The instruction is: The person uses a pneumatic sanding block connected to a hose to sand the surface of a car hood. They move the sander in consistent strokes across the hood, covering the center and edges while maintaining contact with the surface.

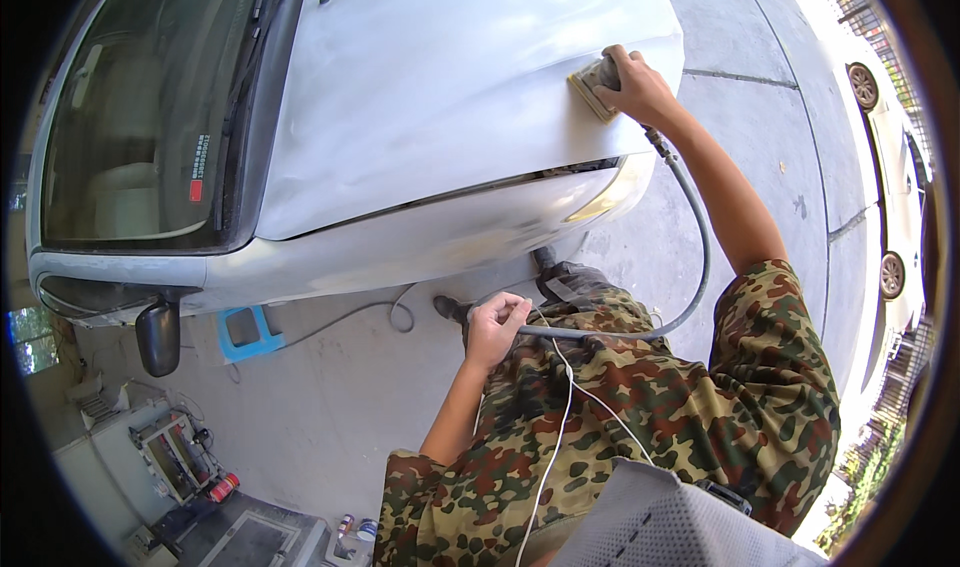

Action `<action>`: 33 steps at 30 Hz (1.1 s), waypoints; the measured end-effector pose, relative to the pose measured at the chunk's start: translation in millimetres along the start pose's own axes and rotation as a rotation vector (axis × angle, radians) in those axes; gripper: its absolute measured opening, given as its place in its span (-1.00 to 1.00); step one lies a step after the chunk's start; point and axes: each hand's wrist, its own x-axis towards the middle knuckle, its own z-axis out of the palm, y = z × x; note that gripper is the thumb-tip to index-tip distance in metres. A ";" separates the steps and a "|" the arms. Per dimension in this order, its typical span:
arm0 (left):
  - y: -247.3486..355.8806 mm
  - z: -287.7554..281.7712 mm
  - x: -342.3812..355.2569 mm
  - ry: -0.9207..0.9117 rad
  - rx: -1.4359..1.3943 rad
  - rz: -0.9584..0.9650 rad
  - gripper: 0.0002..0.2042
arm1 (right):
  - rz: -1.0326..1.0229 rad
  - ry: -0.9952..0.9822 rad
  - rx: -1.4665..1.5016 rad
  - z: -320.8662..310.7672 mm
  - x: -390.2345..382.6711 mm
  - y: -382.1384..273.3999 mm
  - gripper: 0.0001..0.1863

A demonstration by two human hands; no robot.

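Note:
My right hand (630, 85) is closed over the top of a handheld power sander (594, 87). Its yellowish pad rests against the pale car hood (450, 77), close to the front edge. From the sander's rear a grey hose (703, 237) curves down and back across my body. My left hand (494, 329) grips that hose at waist height, beside the car's fender. The hood has a dull, patchy white-grey surface, and a dark gap shows along its near edge above the fender (420, 252).
A windshield (150, 117) and black side mirror (158, 337) are on the left. A blue plastic stool (248, 333) stands on the floor below the car, by a loose cable (350, 312). White cords (570, 367) hang over my camouflage shirt. Another car (895, 187) is parked at far right.

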 end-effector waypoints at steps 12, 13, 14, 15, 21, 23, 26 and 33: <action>-0.4 18.6 -22.1 0.069 0.111 0.083 -0.80 | -0.298 0.033 -0.008 21.9 12.8 -58.0 -0.35; -5.4 24.7 -21.5 0.063 0.096 0.060 -0.80 | -0.300 0.008 -0.030 27.1 12.5 -56.8 -0.34; -5.7 22.7 -23.2 0.085 0.090 0.067 -0.80 | -0.332 0.007 -0.030 30.0 17.2 -70.3 -0.33; -9.9 23.4 -23.2 0.111 0.071 0.071 -0.80 | -0.367 0.010 -0.039 32.6 23.7 -81.3 -0.33; -46.1 47.3 -40.0 0.341 -0.063 0.110 -0.76 | -0.578 -0.072 -0.079 49.5 42.4 -135.7 -0.31; -56.9 61.0 -47.8 0.410 -0.113 0.109 -0.75 | -0.639 -0.073 -0.069 55.1 42.1 -156.6 -0.33; -68.8 79.8 -56.5 0.444 -0.218 0.082 -0.75 | -0.698 -0.111 -0.087 66.1 47.1 -200.5 -0.35; -71.8 92.4 -58.1 0.457 -0.295 0.012 -0.80 | -0.758 -0.208 -0.078 78.4 43.5 -249.6 -0.39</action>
